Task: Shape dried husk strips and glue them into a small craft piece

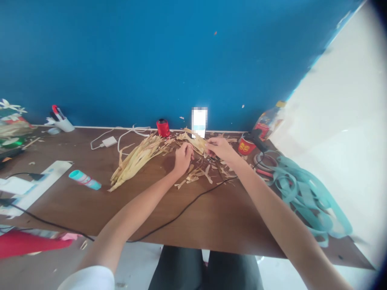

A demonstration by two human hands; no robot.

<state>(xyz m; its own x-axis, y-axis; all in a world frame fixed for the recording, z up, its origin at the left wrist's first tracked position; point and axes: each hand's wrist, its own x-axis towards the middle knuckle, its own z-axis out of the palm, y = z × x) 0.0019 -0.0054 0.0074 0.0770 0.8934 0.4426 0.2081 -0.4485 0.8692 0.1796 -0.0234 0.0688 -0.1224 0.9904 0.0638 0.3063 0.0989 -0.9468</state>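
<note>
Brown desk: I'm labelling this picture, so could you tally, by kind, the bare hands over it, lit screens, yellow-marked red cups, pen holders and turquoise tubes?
Bare hands (left hand, right hand): 2
Lit screen: 1
Yellow-marked red cup: 1
Pen holder: 1
Turquoise tube: 1
Total: 6

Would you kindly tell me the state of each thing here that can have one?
Left hand: fingers curled; grip unclear
Right hand: fingers bent; grip unclear
Pale-yellow dry husk bundle: lying down, fanned at one end
Pale-brown husk scraps: scattered loose
White rectangular screen: lit, upright
Turquoise cylindrical tube: lying on its side
White rectangular power strip: in use, with a black plug
Teal flat ribbon: loosely heaped
White pen cup: holding pens
</note>
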